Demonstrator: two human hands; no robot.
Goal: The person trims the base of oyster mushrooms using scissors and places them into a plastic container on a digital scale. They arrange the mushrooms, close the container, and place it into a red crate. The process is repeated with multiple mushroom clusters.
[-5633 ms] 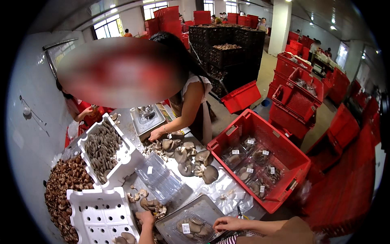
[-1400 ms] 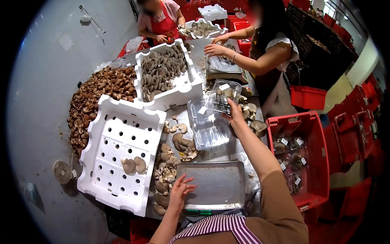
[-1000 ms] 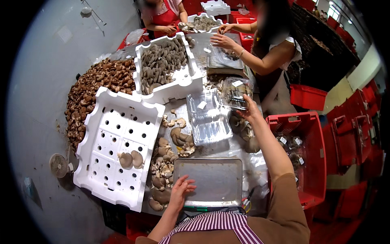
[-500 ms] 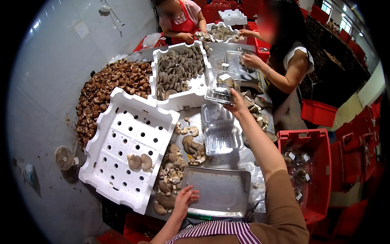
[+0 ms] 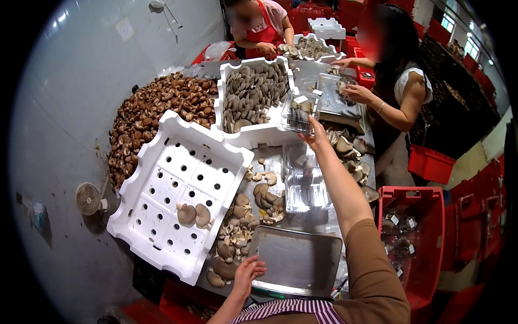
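Observation:
My right hand (image 5: pixel 317 136) is closed on the near end of a clear plastic box (image 5: pixel 302 109) with a white label and grey-brown mushrooms inside. The box hangs tilted over the near right corner of a white crate of grey mushrooms (image 5: pixel 253 94). Below it on the table lie empty clear plastic boxes (image 5: pixel 306 190). My left hand (image 5: pixel 249 274) holds nothing; its fingers are apart over the left rim of a shallow metal tray (image 5: pixel 297 258). Whether they touch the tray I cannot tell. Loose oyster mushrooms (image 5: pixel 232 237) lie left of the tray.
A white crate (image 5: pixel 178 186) with two mushrooms slants at left, before a heap of brown mushrooms (image 5: pixel 156 110). A red crate (image 5: pixel 413 270) with packed boxes stands at right. Across the table, one co-worker (image 5: pixel 264 32) handles mushrooms; another (image 5: pixel 399 81) holds a mushroom over a box.
The view has shifted, moving the scene right. Against the table, the held box has gone slightly left and turned. The right-hand co-worker's hand now lifts a mushroom. My left hand stays by the tray.

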